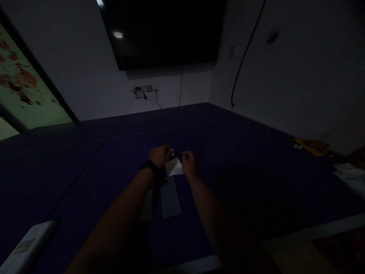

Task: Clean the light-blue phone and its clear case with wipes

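My left hand (160,155), with a dark watch (151,166) on its wrist, is closed in a pinch over the blue-purple surface. A small whitish bit shows at its fingertips, too dim to name. Across a short gap, my right hand (189,164) is closed too, thumb and forefinger together; what they hold is lost in the dark. Below and between the hands lies a white piece (174,168) like paper or cloth, its right edge against my right hand. Nearer me, a grey phone (170,198) lies face down. A second flat pale thing (147,206) is partly hidden by my left forearm.
A white box or book (28,245) lies at the near left. At the right edge are a yellow item (312,147) and a white cloth or bag (349,177). A large dark TV screen (168,34) hangs on the far wall, with sockets and cables below. The room is very dim.
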{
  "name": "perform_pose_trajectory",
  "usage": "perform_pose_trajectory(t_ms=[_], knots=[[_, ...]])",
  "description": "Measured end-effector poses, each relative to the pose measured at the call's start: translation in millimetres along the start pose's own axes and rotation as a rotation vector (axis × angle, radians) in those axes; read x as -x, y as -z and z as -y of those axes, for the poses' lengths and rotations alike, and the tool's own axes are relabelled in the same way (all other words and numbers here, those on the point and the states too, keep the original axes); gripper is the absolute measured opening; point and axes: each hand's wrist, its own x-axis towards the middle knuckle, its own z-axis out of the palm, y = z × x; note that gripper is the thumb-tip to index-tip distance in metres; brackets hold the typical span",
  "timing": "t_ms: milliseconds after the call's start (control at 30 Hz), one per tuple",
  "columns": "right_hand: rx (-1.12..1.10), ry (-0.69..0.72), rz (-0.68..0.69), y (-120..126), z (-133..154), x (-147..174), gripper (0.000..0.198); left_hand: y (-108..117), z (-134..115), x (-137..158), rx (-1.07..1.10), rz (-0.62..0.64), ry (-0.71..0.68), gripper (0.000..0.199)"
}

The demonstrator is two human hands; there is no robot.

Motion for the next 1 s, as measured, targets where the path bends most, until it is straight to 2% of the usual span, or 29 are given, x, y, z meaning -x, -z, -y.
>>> perform_pose_trajectory(t_ms=[467, 800, 1000], knots=[[-0.067, -0.061, -0.079, -1, -4, -5, 0.034, 5, -17, 21, -0.157, 0.036, -0.038, 0.028], [-0.069, -0.079, -0.084, -2, -6, -4, 0.035, 16, -3, 35, -0.158, 0.002, 0.0, 0.029], [-0.072, -0.07, -0.074, -1, -5, -4, 0.034, 16, 2, 35, -0.117, -0.034, -0.042, 0.026]])
